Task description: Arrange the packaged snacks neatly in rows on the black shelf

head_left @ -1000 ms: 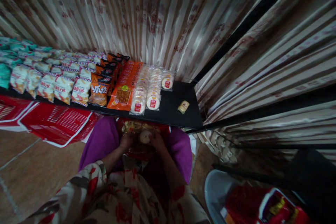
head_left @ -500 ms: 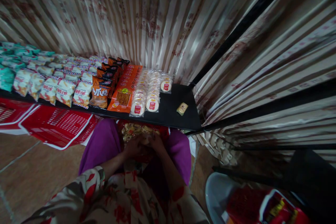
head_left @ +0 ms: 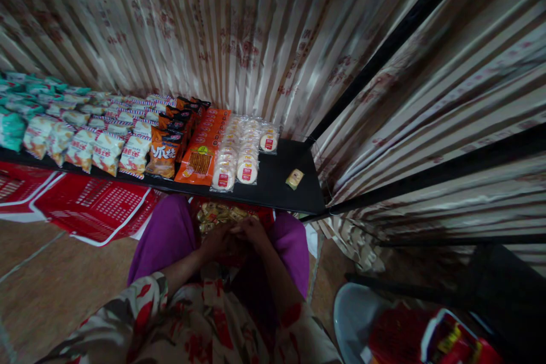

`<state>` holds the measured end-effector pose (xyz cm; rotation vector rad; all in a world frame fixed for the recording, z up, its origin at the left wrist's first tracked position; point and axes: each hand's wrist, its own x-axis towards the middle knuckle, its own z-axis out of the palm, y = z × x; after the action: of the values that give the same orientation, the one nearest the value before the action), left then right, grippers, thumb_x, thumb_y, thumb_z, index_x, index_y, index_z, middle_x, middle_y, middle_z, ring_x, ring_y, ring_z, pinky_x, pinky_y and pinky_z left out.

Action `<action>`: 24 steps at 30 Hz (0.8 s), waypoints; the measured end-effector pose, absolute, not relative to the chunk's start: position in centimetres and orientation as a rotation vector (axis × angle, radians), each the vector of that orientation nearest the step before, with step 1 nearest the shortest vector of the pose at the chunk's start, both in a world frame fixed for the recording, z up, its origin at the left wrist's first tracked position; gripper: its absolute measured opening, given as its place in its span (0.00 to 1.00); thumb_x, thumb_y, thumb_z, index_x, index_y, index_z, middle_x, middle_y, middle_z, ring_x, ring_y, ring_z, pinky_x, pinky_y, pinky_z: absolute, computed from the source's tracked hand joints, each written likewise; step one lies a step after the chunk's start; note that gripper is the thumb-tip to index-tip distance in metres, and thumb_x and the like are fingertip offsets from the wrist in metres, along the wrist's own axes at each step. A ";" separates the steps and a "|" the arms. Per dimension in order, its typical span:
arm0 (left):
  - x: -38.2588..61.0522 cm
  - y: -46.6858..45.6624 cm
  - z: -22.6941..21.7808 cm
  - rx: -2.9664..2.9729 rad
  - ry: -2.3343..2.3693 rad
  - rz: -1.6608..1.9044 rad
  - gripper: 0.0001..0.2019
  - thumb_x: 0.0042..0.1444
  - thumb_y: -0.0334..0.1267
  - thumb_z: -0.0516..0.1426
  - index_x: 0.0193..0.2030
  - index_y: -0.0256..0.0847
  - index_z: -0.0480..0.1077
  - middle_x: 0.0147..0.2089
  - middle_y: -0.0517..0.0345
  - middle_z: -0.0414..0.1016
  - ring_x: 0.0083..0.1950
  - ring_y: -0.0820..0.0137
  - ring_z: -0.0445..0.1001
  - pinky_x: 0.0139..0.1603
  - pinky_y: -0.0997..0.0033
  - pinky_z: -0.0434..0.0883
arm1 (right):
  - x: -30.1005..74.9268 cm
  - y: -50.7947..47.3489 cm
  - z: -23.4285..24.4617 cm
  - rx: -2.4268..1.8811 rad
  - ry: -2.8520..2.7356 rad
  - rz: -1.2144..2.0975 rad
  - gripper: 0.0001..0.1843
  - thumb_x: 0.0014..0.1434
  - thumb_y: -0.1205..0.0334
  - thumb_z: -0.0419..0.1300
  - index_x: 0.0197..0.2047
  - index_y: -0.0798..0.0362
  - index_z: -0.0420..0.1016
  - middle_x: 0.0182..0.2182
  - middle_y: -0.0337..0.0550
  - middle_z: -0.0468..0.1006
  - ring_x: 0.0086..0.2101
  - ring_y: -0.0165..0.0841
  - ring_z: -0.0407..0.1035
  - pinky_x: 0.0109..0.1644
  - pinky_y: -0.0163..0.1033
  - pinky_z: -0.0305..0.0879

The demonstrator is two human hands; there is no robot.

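My left hand (head_left: 216, 239) and my right hand (head_left: 252, 231) meet between the knees, fingers curled in toward each other. Both look closed, but whatever is in them is too dark and small to make out. Just beyond the fingers, small wrapped snacks (head_left: 215, 212) in yellowish packets fill a red container (head_left: 269, 217), largely hidden by my hands and legs. One similar small packet (head_left: 294, 178) lies alone near the right end of the black shelf (head_left: 294, 200).
Along the shelf stand flat white round crackers (head_left: 223, 175), an orange snack bag (head_left: 200, 148), orange-black bags (head_left: 162, 153), white bags (head_left: 104, 151) and green bags (head_left: 12, 128). Red baskets (head_left: 96, 205) sit below. Black poles (head_left: 384, 57) and a curtain (head_left: 239, 28) border the right and back. A grey tub (head_left: 356, 313) holds red packages.
My right hand's fingers have drawn in closer to my left hand above the packets. The view has shifted slightly; the goods on the shelf keep their places.
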<state>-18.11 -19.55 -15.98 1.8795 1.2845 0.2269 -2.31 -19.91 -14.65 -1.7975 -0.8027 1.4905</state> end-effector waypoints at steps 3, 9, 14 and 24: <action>-18.4 -19.0 -16.2 1.860 1.289 0.227 0.20 0.60 0.35 0.48 0.58 0.40 0.65 0.57 0.50 0.71 0.58 0.64 0.68 0.59 0.64 0.63 | -2.3 -19.9 -13.8 -1.764 -0.726 1.544 0.11 0.53 0.53 0.58 0.31 0.53 0.67 0.31 0.40 0.76 0.34 0.32 0.74 0.37 0.39 0.74; -18.6 -18.3 -15.8 1.824 1.306 0.181 0.19 0.60 0.37 0.49 0.57 0.39 0.66 0.56 0.50 0.72 0.57 0.63 0.69 0.58 0.65 0.64 | -2.1 -19.8 -12.3 -1.714 -0.625 1.619 0.11 0.58 0.52 0.54 0.32 0.52 0.67 0.29 0.39 0.76 0.29 0.30 0.74 0.38 0.42 0.74; -18.7 -18.0 -15.7 1.788 1.306 0.238 0.18 0.58 0.34 0.49 0.55 0.40 0.67 0.53 0.51 0.74 0.55 0.64 0.71 0.56 0.65 0.65 | -1.8 -19.9 -12.0 -1.691 -0.604 1.615 0.12 0.60 0.52 0.53 0.33 0.51 0.68 0.27 0.38 0.77 0.27 0.29 0.73 0.36 0.40 0.73; -19.1 -17.2 -16.9 1.687 1.264 0.377 0.16 0.55 0.35 0.49 0.48 0.38 0.70 0.44 0.54 0.77 0.48 0.66 0.72 0.50 0.70 0.67 | -1.5 -20.4 -11.5 -1.544 -0.641 1.601 0.13 0.57 0.53 0.59 0.33 0.55 0.69 0.23 0.40 0.77 0.24 0.28 0.72 0.31 0.34 0.70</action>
<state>-19.13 -17.21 -16.95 1.6866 1.2638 0.3770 -1.54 -20.41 -11.48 -1.5437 -0.6409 1.6008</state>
